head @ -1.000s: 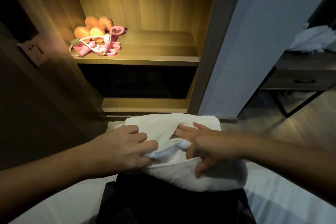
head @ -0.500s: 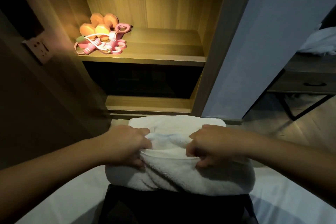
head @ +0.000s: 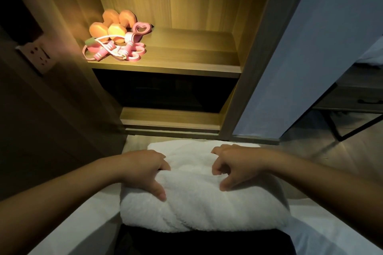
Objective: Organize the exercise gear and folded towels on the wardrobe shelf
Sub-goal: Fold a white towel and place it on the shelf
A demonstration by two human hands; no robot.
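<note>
Our left hand [head: 145, 172] and right hand [head: 236, 166], set apart, each grip the near fold of the white towel [head: 203, 209]. It lies on a dark shape [head: 203, 242] we cannot identify, below the lit shelf [head: 186, 56] holding orange dumbbells [head: 113, 25] and pink bands [head: 135, 53]. Earlier, the hands sat closer, bunching its middle.

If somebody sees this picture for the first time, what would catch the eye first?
The lit wardrobe shelf draws the eye first, with orange dumbbells and tangled pink exercise gear at its left end. Low in the middle, the left hand and the right hand grip a thick folded white towel.
</note>
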